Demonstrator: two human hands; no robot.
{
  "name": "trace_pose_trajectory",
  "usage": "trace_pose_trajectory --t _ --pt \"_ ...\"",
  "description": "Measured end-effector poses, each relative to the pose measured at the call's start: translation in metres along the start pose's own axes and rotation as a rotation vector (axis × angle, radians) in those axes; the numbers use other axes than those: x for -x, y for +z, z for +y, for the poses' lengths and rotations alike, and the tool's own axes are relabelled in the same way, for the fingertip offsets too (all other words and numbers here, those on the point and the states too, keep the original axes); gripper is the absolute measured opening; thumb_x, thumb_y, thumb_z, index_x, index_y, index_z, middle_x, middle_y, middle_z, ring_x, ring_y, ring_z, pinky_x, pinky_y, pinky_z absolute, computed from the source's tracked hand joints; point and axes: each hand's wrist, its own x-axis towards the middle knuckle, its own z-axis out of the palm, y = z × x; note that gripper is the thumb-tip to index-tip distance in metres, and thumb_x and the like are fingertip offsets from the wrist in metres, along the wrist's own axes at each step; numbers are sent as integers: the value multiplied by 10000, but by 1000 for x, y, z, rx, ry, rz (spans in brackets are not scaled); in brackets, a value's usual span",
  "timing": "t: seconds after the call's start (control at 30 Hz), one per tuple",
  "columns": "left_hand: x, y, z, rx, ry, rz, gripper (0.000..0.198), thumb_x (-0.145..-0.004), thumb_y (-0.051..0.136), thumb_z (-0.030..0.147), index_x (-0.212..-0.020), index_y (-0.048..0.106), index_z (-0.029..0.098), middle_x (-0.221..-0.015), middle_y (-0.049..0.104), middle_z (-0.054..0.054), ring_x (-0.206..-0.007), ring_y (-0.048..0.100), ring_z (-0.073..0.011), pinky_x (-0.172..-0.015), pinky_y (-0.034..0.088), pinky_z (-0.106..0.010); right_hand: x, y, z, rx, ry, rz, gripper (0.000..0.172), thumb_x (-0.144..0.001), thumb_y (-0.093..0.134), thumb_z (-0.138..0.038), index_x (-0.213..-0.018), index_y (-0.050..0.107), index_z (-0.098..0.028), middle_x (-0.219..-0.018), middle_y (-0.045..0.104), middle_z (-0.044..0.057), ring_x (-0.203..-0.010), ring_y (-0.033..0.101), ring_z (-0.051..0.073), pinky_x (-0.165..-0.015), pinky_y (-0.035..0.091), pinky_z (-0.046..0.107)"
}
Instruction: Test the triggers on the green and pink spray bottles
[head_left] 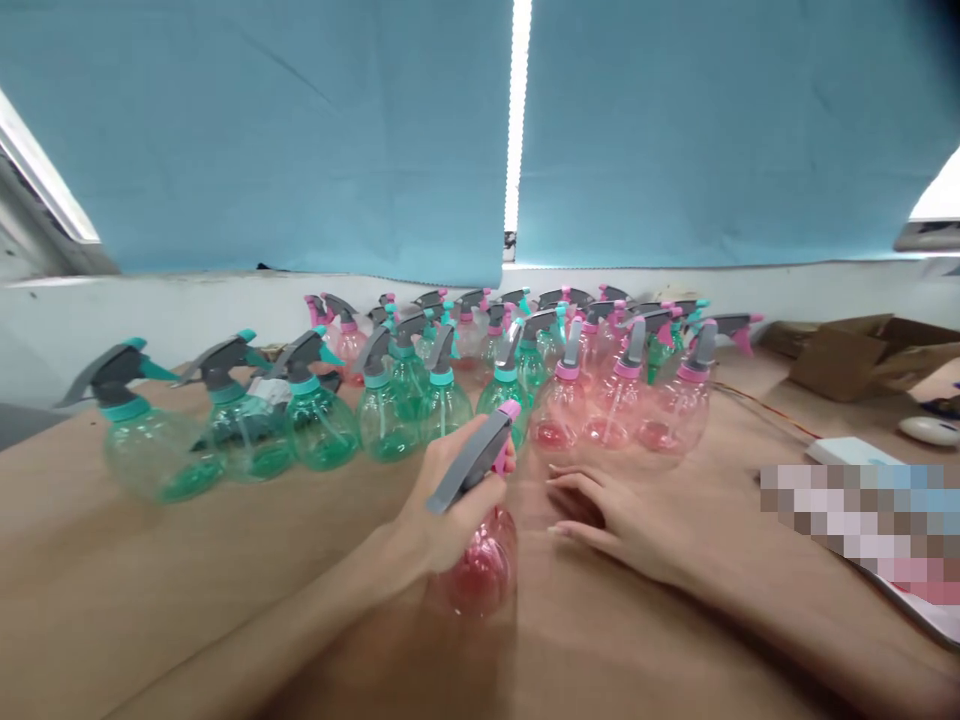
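Note:
My left hand point(450, 510) is closed around the neck of a pink spray bottle point(480, 565) with a grey trigger head and pink nozzle, standing on the brown table point(225, 590) in front of me. My right hand point(607, 515) lies just right of that bottle, palm down with fingers loosely curled toward it, holding nothing. Behind both hands stand several rows of spray bottles: green ones point(322, 425) on the left, pink ones point(615, 415) on the right.
Crumpled cardboard boxes point(855, 355) lie at the back right. A white computer mouse point(930, 430) and a white flat box point(847, 452) sit at the right, beside a blurred-out patch. Blue curtains point(300, 130) hang behind a white sill.

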Motion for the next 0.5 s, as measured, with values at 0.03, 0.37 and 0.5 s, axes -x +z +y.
trace_pose_trajectory --t 0.03,0.37,0.5 --pt "0 2 0 -3 5 -7 152 -688 477 159 -821 540 193 -744 517 18 -622 447 -133 -580 356 -267 0 0 4 2 2 -3 452 -883 535 -525 -1197 564 -201 -1320 563 115 -1186 541 260 -982 450 426" --pt "-1 11 0 -61 -71 15 217 -763 506 219 -967 577 238 -665 510 29 -577 503 -159 -533 410 -277 5 3 8 153 28 13 550 -877 491 -599 -1275 597 -236 -1460 450 94 -1341 408 315 -1087 356 530" --pt "-2 11 2 -102 -68 18 245 -761 495 240 -977 608 259 -701 558 9 -554 514 -170 -500 419 -290 5 4 8 138 39 10 565 -884 494 -582 -1318 562 -227 -1466 434 100 -1353 392 310 -1097 344 530"
